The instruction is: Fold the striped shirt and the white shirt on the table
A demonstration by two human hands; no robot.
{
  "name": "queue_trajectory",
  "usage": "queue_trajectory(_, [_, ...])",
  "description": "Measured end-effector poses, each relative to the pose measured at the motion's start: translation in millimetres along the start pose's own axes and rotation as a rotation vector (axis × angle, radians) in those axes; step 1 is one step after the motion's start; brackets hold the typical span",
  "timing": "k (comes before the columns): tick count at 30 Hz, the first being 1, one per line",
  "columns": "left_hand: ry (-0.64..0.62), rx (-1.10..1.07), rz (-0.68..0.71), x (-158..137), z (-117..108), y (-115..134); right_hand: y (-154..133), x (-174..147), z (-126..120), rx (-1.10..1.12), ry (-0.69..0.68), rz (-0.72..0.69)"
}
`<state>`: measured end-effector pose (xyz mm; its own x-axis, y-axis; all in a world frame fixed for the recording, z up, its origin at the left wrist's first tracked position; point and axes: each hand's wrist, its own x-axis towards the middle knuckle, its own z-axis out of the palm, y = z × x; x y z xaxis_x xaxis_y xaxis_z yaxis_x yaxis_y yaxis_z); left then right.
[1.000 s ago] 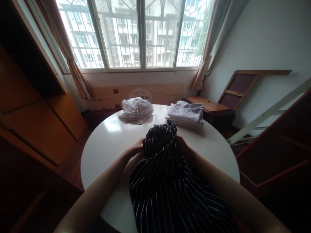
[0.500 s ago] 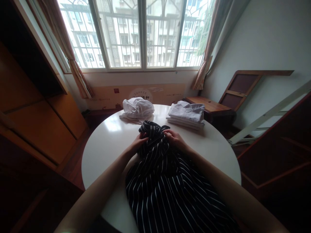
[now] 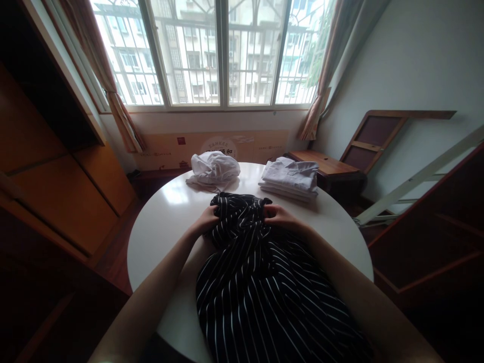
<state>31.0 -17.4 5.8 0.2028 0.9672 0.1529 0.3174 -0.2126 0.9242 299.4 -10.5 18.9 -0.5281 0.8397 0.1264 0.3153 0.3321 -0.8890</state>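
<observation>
Striped garment (image 3: pixel 257 302) on white table (image 3: pixel 162 242), long axis from table's middle toward near edge; left hand (image 3: pixel 207 219) and right hand (image 3: pixel 280 217), equally near, grip its bunched far end; bulk lies edgeward.

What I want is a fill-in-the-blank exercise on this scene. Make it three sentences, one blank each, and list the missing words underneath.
1. The left hand and the right hand hold a dark cloth with a ____ pattern.
2. The colour of the table is ____.
3. As the wearer sees it, the crumpled cloth lies to the ____ of the folded stack.

Missing words: striped; white; left.
</observation>
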Motion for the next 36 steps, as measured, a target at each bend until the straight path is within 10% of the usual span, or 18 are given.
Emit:
queue_trajectory(9, [0.497,0.26,-0.158,4.0,-43.3,-8.6,11.2,-7.8,-33.8,-0.279,0.195,0.134])
queue_trajectory(18, [0.853,0.536,0.099,0.8,-34.6,2.0,7.0,-4.9,-31.6,-0.749,0.6,0.336])
queue_trajectory(22, [0.54,0.346,0.026,-0.3,-34.7,5.2,8.7,-3.9,-31.7,-0.639,0.658,0.312])
queue_trajectory(31, [-0.196,0.228,0.042,-6.4,-24.6,12.0,21.0,-0.8,-21.6,-0.583,0.274,0.22])
queue_trajectory(36, [-0.149,-0.018,-0.047,-7.6,-30.1,21.1,16.5,-0.7,-22.9,-0.584,0.297,0.174])
